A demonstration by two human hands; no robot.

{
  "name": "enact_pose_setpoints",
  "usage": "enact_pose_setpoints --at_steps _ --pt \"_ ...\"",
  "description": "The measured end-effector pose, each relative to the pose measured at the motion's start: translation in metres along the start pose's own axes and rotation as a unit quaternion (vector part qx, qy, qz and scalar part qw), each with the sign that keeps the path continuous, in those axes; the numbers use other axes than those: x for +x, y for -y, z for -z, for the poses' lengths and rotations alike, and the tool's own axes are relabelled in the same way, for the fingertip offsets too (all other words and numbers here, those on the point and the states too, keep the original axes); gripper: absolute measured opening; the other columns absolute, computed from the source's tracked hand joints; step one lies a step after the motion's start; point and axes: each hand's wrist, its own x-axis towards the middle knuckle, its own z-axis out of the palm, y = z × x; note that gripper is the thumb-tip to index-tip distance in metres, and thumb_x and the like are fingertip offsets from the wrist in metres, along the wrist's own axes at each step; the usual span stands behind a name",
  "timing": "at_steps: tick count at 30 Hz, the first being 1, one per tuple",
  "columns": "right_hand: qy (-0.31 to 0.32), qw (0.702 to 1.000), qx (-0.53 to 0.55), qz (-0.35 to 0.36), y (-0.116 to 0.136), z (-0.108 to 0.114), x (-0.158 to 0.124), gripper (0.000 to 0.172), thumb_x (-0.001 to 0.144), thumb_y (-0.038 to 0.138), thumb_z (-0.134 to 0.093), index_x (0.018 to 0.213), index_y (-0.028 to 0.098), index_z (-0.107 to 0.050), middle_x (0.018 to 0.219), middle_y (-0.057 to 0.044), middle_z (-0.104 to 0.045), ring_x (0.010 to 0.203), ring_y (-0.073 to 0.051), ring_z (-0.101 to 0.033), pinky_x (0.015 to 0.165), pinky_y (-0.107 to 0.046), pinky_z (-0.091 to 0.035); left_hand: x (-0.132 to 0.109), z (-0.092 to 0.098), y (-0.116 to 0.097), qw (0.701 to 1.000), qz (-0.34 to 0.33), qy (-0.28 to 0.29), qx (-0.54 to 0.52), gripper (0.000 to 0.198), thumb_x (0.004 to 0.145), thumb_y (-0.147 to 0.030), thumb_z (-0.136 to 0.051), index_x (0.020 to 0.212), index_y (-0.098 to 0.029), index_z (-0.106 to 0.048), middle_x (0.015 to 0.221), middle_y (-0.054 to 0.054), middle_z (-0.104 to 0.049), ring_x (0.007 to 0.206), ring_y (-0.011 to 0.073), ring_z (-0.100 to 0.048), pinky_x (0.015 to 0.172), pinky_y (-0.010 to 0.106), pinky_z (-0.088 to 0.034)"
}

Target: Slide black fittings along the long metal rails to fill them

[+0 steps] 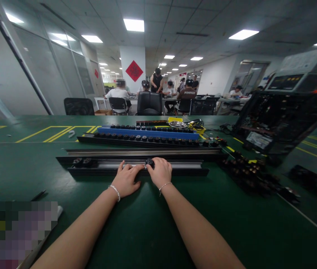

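Observation:
In front of me lies a long black rail (186, 171) with a silver channel inside. Two round black parts (82, 162) sit in its left end. My right hand (161, 173) is closed, thumb and fingers pinching a small black part (149, 163) at the middle of the channel. My left hand (126, 181) rests on the rail just left of it, fingers apart; its index fingertip reaches to the black part, and whether it touches is hard to make out. Directly behind lies another rail (105, 152) of the same sort.
Farther back are a black rail (113, 141) and a blue rail (158, 133), both lined with black parts. Loose black parts (248, 173) are heaped at right, beside an opened computer case (282, 116). A pen (38, 195) lies at left. People sit beyond the green table (29, 164).

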Motion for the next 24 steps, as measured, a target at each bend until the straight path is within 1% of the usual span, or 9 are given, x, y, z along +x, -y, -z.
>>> enact_pose_setpoints --at_steps 8,14,24 --pt "-0.004 1.000 -0.008 0.003 0.0003 -0.0012 -0.0006 0.029 0.081 0.040 -0.051 0.102 0.021 -0.061 0.111 -0.006 -0.062 0.111 -0.020 -0.047 0.096 -0.036 -0.026 0.0007 -0.0019 0.0017 1.000 0.005 -0.003 -0.003 0.059 0.070 -0.030 -0.057 0.127 -0.029 -0.041 0.114 0.001 -0.063 0.102 0.0248 -0.051 0.105 0.051 -0.017" --pt "0.000 1.000 -0.009 -0.004 0.0015 -0.0007 -0.0001 0.029 0.080 0.038 -0.051 0.100 0.020 -0.061 0.110 -0.006 -0.063 0.112 -0.022 -0.047 0.095 -0.036 -0.026 0.0011 0.0000 0.0004 1.000 0.005 0.000 -0.005 0.058 0.070 -0.030 -0.056 0.126 -0.028 -0.042 0.115 0.001 -0.063 0.102 0.0251 -0.051 0.105 0.051 -0.017" --pt "0.005 1.000 -0.021 -0.009 0.0018 0.0038 0.0002 0.027 0.082 0.035 -0.048 0.099 0.018 -0.060 0.108 -0.007 -0.063 0.107 -0.020 -0.050 0.095 -0.034 -0.028 0.0014 -0.0003 0.0005 1.000 0.013 0.003 -0.007 0.056 0.070 -0.029 -0.056 0.125 -0.029 -0.043 0.113 0.001 -0.063 0.102 0.0246 -0.051 0.105 0.051 -0.017"
